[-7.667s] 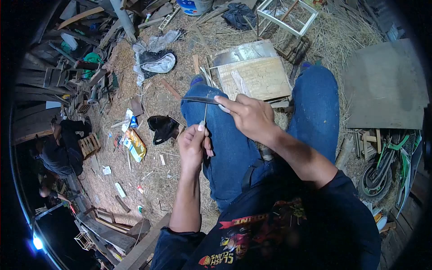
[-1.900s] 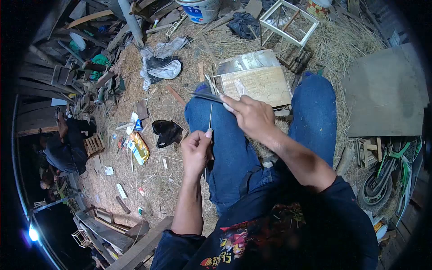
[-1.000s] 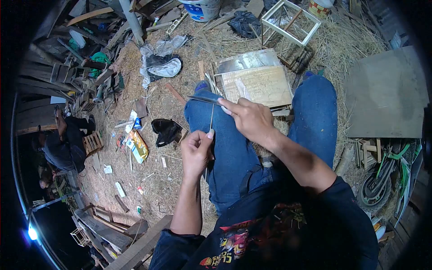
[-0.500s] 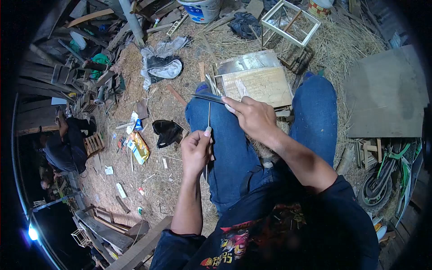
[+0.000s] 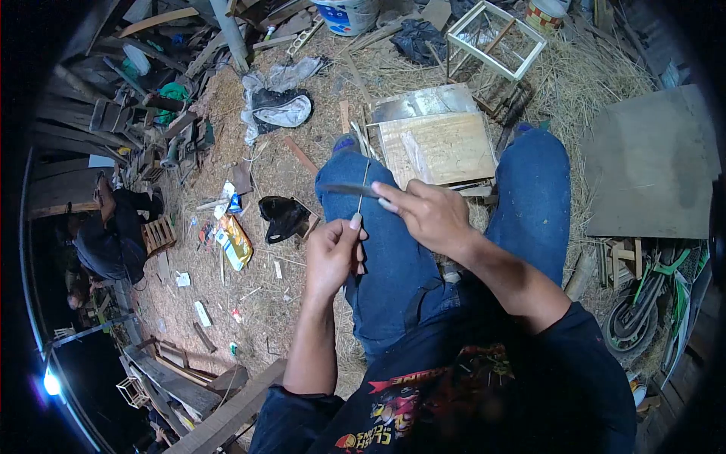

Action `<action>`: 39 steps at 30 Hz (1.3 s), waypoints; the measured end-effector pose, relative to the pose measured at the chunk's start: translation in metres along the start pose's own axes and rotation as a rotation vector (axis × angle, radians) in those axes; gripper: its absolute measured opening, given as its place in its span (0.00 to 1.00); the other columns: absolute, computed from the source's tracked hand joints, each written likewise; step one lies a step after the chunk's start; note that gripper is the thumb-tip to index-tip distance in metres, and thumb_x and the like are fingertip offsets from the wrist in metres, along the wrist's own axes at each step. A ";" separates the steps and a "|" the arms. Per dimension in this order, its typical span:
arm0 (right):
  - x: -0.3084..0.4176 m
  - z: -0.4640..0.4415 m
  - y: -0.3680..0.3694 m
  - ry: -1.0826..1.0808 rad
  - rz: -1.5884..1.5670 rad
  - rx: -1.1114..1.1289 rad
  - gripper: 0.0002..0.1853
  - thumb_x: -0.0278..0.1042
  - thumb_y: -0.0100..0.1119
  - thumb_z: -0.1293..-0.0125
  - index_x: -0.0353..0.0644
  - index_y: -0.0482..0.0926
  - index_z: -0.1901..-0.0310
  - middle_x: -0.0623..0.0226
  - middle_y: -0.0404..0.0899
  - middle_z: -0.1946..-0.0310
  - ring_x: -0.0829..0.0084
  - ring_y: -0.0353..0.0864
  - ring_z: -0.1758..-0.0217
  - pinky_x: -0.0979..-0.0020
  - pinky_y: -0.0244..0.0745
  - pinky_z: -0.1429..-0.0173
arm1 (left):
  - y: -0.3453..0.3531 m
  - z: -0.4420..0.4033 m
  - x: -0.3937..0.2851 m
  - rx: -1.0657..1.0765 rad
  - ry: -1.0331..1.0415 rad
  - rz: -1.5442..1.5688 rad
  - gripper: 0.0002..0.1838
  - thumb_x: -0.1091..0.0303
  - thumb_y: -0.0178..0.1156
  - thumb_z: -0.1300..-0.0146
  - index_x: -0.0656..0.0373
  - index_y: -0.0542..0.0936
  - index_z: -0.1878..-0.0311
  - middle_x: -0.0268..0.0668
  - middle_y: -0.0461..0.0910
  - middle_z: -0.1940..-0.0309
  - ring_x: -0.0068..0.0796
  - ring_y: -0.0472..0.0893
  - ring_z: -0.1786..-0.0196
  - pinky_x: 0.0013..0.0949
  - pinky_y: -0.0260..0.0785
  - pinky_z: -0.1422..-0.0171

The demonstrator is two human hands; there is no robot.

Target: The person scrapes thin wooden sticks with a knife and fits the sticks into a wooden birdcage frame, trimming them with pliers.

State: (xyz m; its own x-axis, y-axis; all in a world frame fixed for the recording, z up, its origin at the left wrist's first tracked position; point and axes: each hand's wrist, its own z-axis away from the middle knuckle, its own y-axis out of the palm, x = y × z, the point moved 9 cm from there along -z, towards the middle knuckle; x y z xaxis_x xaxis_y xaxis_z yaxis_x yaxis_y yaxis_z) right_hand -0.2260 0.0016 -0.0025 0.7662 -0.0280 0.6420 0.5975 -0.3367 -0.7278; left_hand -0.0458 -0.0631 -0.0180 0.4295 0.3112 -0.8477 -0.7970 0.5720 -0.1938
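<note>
My left hand (image 5: 333,250) is closed on a thin stick (image 5: 367,172), which points up and away over the left knee of my jeans (image 5: 386,265). My right hand (image 5: 432,216) grips a knife, its handle mostly hidden in the fingers. The dark knife blade (image 5: 342,188) points left and lies across the stick, just beyond my left fingertips. Whether the edge bites into the stick I cannot tell.
Wooden boards (image 5: 439,147) lie on the straw-covered ground between my feet. Ahead stands a wooden frame (image 5: 497,39). A black plastic bag (image 5: 283,218) and a yellow packet (image 5: 236,242) lie to the left. Another person (image 5: 113,242) sits at far left. A motorbike wheel (image 5: 631,325) is at right.
The knife has come nearer my left hand along the stick, and more of the stick shows beyond the blade. My right hand has shifted slightly toward me.
</note>
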 end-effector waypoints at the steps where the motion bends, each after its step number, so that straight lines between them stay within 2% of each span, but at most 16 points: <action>1: 0.008 0.005 0.000 -0.079 0.009 -0.008 0.18 0.43 0.63 0.27 0.69 0.85 0.37 0.66 0.77 0.72 0.62 0.83 0.72 0.60 0.78 0.69 | -0.001 -0.001 0.003 -0.006 0.015 0.029 0.20 0.55 0.61 0.21 0.61 0.81 0.66 0.31 0.74 0.84 0.21 0.71 0.87 0.26 0.63 0.81; 3: 0.013 0.005 0.001 -0.159 0.020 -0.014 0.19 0.43 0.63 0.27 0.69 0.85 0.37 0.67 0.77 0.72 0.62 0.83 0.72 0.60 0.78 0.70 | -0.003 -0.005 0.009 0.005 0.009 0.056 0.20 0.56 0.61 0.21 0.61 0.80 0.67 0.31 0.74 0.85 0.21 0.71 0.87 0.26 0.62 0.81; 5: 0.000 -0.004 0.002 -0.053 0.056 -0.018 0.19 0.42 0.63 0.28 0.70 0.85 0.37 0.68 0.77 0.71 0.64 0.84 0.72 0.61 0.78 0.70 | -0.002 -0.006 0.009 0.015 0.005 0.082 0.20 0.56 0.60 0.21 0.61 0.80 0.67 0.31 0.73 0.85 0.21 0.70 0.87 0.26 0.62 0.82; 11: 0.005 0.000 0.002 -0.095 0.076 0.008 0.19 0.42 0.62 0.27 0.70 0.85 0.37 0.67 0.78 0.71 0.63 0.83 0.73 0.60 0.78 0.71 | 0.000 -0.009 0.007 0.034 0.006 0.096 0.20 0.57 0.60 0.21 0.61 0.79 0.68 0.30 0.72 0.86 0.20 0.69 0.87 0.26 0.61 0.82; 14: 0.002 -0.010 0.000 -0.042 0.075 -0.025 0.19 0.43 0.62 0.27 0.70 0.85 0.37 0.68 0.78 0.72 0.64 0.83 0.73 0.60 0.77 0.72 | 0.000 -0.007 0.009 0.025 0.016 0.116 0.19 0.57 0.60 0.21 0.61 0.79 0.68 0.30 0.71 0.86 0.20 0.68 0.87 0.26 0.61 0.82; 15: 0.004 -0.008 0.000 -0.064 0.101 -0.036 0.18 0.43 0.62 0.26 0.71 0.85 0.37 0.70 0.77 0.72 0.68 0.83 0.73 0.61 0.76 0.75 | -0.001 -0.007 0.009 0.023 0.013 0.123 0.19 0.58 0.60 0.21 0.60 0.79 0.68 0.30 0.71 0.86 0.20 0.68 0.87 0.26 0.61 0.82; 18: 0.016 0.003 0.001 -0.160 0.108 -0.041 0.18 0.44 0.61 0.26 0.72 0.85 0.37 0.70 0.76 0.73 0.69 0.83 0.74 0.62 0.74 0.77 | -0.001 -0.009 0.008 0.020 0.011 0.125 0.19 0.58 0.60 0.21 0.60 0.79 0.68 0.30 0.71 0.86 0.19 0.69 0.87 0.26 0.62 0.82; 19: 0.005 -0.003 0.004 -0.063 0.182 -0.009 0.17 0.44 0.60 0.25 0.73 0.85 0.38 0.71 0.76 0.74 0.70 0.82 0.76 0.63 0.74 0.77 | -0.001 -0.007 0.011 0.020 0.004 0.117 0.19 0.58 0.59 0.21 0.60 0.79 0.68 0.30 0.72 0.85 0.19 0.69 0.87 0.26 0.63 0.82; 23: -0.005 -0.012 -0.005 -0.005 0.119 -0.065 0.17 0.45 0.61 0.25 0.72 0.85 0.38 0.69 0.77 0.73 0.65 0.83 0.76 0.61 0.76 0.75 | 0.000 -0.007 0.009 0.013 0.022 0.142 0.19 0.58 0.60 0.21 0.59 0.79 0.69 0.30 0.72 0.85 0.19 0.69 0.86 0.26 0.64 0.81; 25: 0.014 0.000 -0.001 -0.134 0.072 -0.050 0.17 0.44 0.60 0.25 0.70 0.85 0.37 0.66 0.78 0.73 0.62 0.84 0.75 0.59 0.77 0.73 | -0.001 -0.007 0.012 0.010 0.005 0.144 0.19 0.58 0.60 0.22 0.59 0.79 0.69 0.30 0.72 0.85 0.18 0.69 0.86 0.25 0.65 0.81; 28: -0.005 -0.010 0.002 -0.023 0.079 -0.035 0.18 0.44 0.61 0.26 0.71 0.85 0.37 0.67 0.78 0.73 0.61 0.84 0.75 0.59 0.78 0.73 | 0.000 -0.007 0.010 0.003 0.017 0.135 0.19 0.58 0.60 0.22 0.59 0.79 0.69 0.30 0.72 0.85 0.18 0.70 0.86 0.25 0.65 0.81; 30: -0.001 -0.006 0.002 -0.019 0.109 -0.032 0.18 0.44 0.62 0.26 0.71 0.85 0.37 0.67 0.78 0.73 0.62 0.84 0.75 0.59 0.77 0.73 | -0.001 -0.007 0.012 0.006 0.020 0.141 0.19 0.58 0.60 0.22 0.59 0.79 0.69 0.30 0.72 0.85 0.18 0.70 0.86 0.25 0.64 0.81; 32: 0.014 0.004 -0.001 -0.137 0.088 -0.043 0.18 0.44 0.62 0.27 0.71 0.85 0.37 0.68 0.77 0.73 0.62 0.83 0.75 0.59 0.78 0.73 | 0.000 -0.008 0.011 0.011 0.024 0.152 0.19 0.58 0.60 0.21 0.59 0.79 0.69 0.30 0.73 0.85 0.18 0.69 0.86 0.25 0.64 0.81; 34: 0.006 -0.001 0.002 -0.078 0.102 0.001 0.18 0.43 0.62 0.26 0.71 0.85 0.37 0.67 0.77 0.73 0.63 0.83 0.75 0.59 0.78 0.73 | 0.001 -0.006 0.008 0.008 0.051 0.137 0.19 0.57 0.61 0.22 0.59 0.79 0.69 0.30 0.73 0.85 0.18 0.69 0.86 0.25 0.64 0.81; 36: 0.001 -0.008 -0.003 -0.036 0.090 -0.051 0.17 0.44 0.62 0.26 0.71 0.86 0.38 0.68 0.77 0.72 0.64 0.82 0.76 0.60 0.77 0.74 | 0.001 -0.005 0.009 -0.016 0.051 0.134 0.19 0.57 0.62 0.22 0.59 0.79 0.70 0.30 0.73 0.85 0.18 0.69 0.86 0.25 0.63 0.81; 39: 0.010 0.001 -0.004 -0.082 0.108 -0.007 0.18 0.43 0.62 0.26 0.70 0.85 0.37 0.68 0.78 0.72 0.64 0.82 0.75 0.61 0.77 0.74 | -0.001 -0.006 0.007 -0.046 0.069 0.098 0.19 0.58 0.63 0.23 0.59 0.79 0.70 0.29 0.73 0.85 0.18 0.70 0.86 0.25 0.63 0.81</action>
State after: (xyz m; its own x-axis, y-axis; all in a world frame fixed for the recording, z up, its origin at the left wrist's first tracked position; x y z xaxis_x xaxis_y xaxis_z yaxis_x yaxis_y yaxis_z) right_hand -0.2203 0.0040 0.0067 0.8432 0.0128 0.5375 0.5087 -0.3424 -0.7899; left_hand -0.0442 -0.0662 -0.0268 0.3190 0.3100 -0.8956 -0.8532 0.5054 -0.1290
